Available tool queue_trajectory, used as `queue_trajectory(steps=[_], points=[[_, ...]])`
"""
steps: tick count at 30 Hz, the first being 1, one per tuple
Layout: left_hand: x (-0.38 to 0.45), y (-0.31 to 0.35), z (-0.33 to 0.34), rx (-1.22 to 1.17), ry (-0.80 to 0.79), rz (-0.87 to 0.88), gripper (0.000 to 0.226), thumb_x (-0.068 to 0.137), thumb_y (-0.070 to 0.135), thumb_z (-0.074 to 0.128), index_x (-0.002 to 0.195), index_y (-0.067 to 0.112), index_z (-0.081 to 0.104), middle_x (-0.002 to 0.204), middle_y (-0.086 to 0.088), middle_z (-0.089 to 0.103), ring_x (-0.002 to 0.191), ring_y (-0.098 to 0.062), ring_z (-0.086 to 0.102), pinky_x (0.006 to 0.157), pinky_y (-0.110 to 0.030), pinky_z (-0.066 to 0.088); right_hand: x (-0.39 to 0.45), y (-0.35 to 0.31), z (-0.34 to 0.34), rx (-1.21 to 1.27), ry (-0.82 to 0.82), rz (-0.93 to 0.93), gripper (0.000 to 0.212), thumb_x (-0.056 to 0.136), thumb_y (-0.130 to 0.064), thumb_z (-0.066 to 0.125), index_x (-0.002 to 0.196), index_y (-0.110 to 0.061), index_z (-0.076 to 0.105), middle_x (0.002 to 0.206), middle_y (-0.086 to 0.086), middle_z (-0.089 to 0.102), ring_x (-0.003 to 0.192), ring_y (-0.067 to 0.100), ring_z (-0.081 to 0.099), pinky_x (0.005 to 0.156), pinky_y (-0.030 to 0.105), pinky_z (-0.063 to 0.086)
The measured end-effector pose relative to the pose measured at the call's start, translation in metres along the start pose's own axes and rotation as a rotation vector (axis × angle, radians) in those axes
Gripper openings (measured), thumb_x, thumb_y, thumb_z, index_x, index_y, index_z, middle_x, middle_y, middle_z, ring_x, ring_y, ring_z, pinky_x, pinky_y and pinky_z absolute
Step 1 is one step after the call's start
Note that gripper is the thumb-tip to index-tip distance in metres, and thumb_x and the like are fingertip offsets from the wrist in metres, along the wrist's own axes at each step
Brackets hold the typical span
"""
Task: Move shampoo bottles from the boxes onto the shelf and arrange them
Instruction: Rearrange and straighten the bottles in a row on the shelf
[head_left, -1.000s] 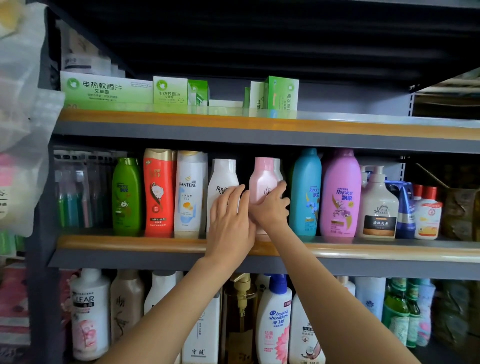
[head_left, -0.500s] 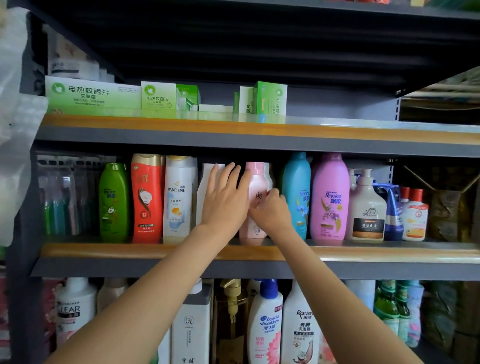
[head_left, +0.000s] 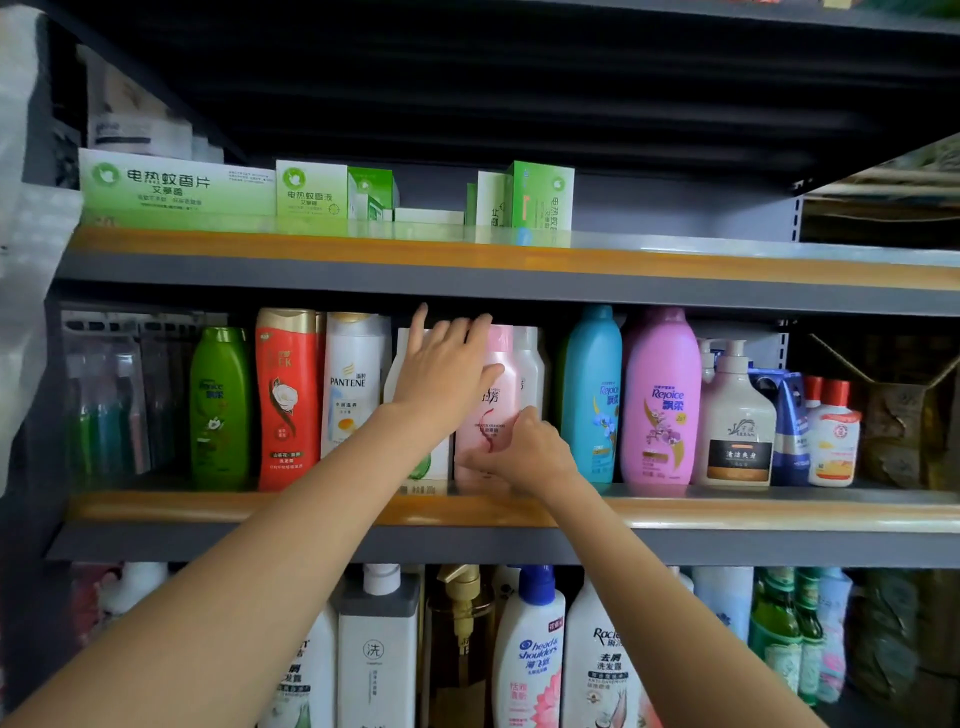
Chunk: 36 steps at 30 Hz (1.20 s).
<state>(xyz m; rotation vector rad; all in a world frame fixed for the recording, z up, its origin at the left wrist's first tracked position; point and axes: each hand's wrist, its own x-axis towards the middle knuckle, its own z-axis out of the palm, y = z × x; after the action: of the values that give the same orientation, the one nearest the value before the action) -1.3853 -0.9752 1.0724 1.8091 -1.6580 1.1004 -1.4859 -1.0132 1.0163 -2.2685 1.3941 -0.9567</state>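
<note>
The middle shelf (head_left: 509, 512) is lined with upright bottles. The pink bottle (head_left: 491, 410), cap upward, is pinched low by the right hand (head_left: 524, 454) and steadied by the flat-fingered left hand (head_left: 441, 374).

Two bare forearms, no sleeves, hands (head_left: 447, 374) ungloved

Green-and-white boxes (head_left: 176, 184) line upper shelf board (head_left: 727, 260), long one at left end, upright pair (head_left: 524, 195) near middle. Packaged toothbrushes (head_left: 104, 400) hang at left end of middle level. White plastic bag (head_left: 26, 260) at left edge. Brown paper bag (head_left: 904, 415) beyond right end.
</note>
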Motion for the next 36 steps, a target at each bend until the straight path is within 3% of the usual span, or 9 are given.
queue_trajectory(steps=[11, 14, 16, 20, 23, 26, 31, 34, 36], points=[[-0.003, 0.003, 0.004, -0.053, 0.065, 0.019, 0.050, 0.097, 0.028, 0.042, 0.143, 0.012, 0.030, 0.135, -0.005, 0.048, 0.134, -0.022, 0.032, 0.116, -0.042, -0.004, -0.003, -0.006, -0.004, -0.066, 0.250, 0.032, 0.068, 0.070, -0.041, 0.074, 0.113, -0.006, 0.034, 0.120, 0.009, 0.052, 0.109, 0.034, 0.057, 0.080, 0.039, 0.046], [-0.015, -0.002, 0.011, -0.132, 0.197, 0.003, 0.046, 0.086, 0.015, 0.058, 0.130, 0.004, 0.050, 0.130, -0.012, 0.055, 0.126, -0.029, 0.047, 0.114, -0.048, 0.015, -0.001, -0.001, -0.007, -0.109, 0.264, 0.049, 0.064, 0.072, -0.040, 0.074, 0.110, -0.006, 0.034, 0.118, 0.010, 0.054, 0.109, 0.034, 0.057, 0.079, 0.038, 0.045], [-0.027, -0.006, 0.015, -0.220, 0.326, -0.058, 0.043, 0.082, 0.012, 0.051, 0.123, 0.001, 0.056, 0.127, -0.016, 0.057, 0.120, -0.034, 0.053, 0.108, -0.048, 0.026, -0.002, 0.000, -0.006, -0.129, 0.258, 0.041, 0.063, 0.074, -0.040, 0.072, 0.110, -0.006, 0.034, 0.117, 0.010, 0.055, 0.108, 0.034, 0.058, 0.077, 0.037, 0.045], [-0.065, -0.010, 0.016, -0.484, 0.254, -0.203, 0.051, 0.094, 0.008, 0.037, 0.144, 0.005, 0.029, 0.153, -0.010, 0.025, 0.142, -0.024, 0.022, 0.114, -0.026, 0.011, -0.014, -0.004, -0.008, -0.267, 0.338, -0.002, 0.076, 0.077, -0.046, 0.068, 0.126, -0.003, 0.030, 0.122, 0.010, 0.044, 0.105, 0.032, 0.059, 0.071, 0.037, 0.047], [-0.084, -0.013, 0.019, -0.672, 0.140, -0.290, 0.058, 0.098, 0.009, 0.035, 0.149, 0.011, 0.008, 0.158, 0.001, 0.004, 0.145, -0.010, 0.002, 0.109, -0.013, 0.001, -0.027, -0.024, -0.006, -0.219, 0.576, -0.267, 0.061, 0.085, -0.042, 0.059, 0.129, -0.007, 0.034, 0.120, 0.007, 0.040, 0.104, 0.024, 0.052, 0.068, 0.028, 0.045], [-0.093, -0.012, 0.020, -0.772, 0.066, -0.373, 0.061, 0.098, 0.009, 0.037, 0.150, 0.012, 0.004, 0.158, 0.001, 0.000, 0.145, -0.009, -0.001, 0.109, -0.014, 0.003, -0.019, -0.054, 0.001, 0.171, 0.365, -0.459, 0.062, 0.090, -0.028, 0.057, 0.141, -0.009, 0.027, 0.135, 0.011, 0.039, 0.122, 0.023, 0.041, 0.095, 0.030, 0.040], [-0.097, -0.011, 0.015, -0.913, 0.005, -0.479, 0.065, 0.097, 0.008, 0.039, 0.150, 0.019, 0.004, 0.158, 0.000, 0.011, 0.142, -0.015, 0.022, 0.111, -0.028, 0.028, 0.015, -0.067, 0.009, 0.520, -0.042, -0.273, 0.100, 0.080, -0.035, 0.070, 0.150, -0.017, 0.001, 0.155, 0.007, 0.016, 0.142, 0.022, 0.021, 0.112, 0.034, 0.024], [-0.095, -0.014, 0.012, -0.949, -0.065, -0.561, 0.061, 0.096, 0.007, 0.038, 0.149, 0.018, 0.011, 0.153, -0.004, 0.026, 0.130, -0.022, 0.042, 0.098, -0.029, 0.041, 0.027, -0.058, 0.022, 0.635, -0.159, -0.142, 0.115, 0.070, -0.037, 0.079, 0.150, -0.020, -0.002, 0.153, 0.006, 0.023, 0.139, 0.022, 0.029, 0.113, 0.038, 0.028], [-0.089, -0.018, 0.009, -0.978, -0.116, -0.617, 0.051, 0.095, 0.007, 0.038, 0.143, 0.014, 0.023, 0.141, -0.007, 0.042, 0.108, -0.017, 0.055, 0.080, -0.022, 0.047, 0.031, -0.054, 0.028, 0.729, -0.208, -0.086, 0.121, 0.062, -0.037, 0.084, 0.149, -0.023, 0.002, 0.144, 0.006, 0.040, 0.128, 0.022, 0.046, 0.109, 0.040, 0.037]])
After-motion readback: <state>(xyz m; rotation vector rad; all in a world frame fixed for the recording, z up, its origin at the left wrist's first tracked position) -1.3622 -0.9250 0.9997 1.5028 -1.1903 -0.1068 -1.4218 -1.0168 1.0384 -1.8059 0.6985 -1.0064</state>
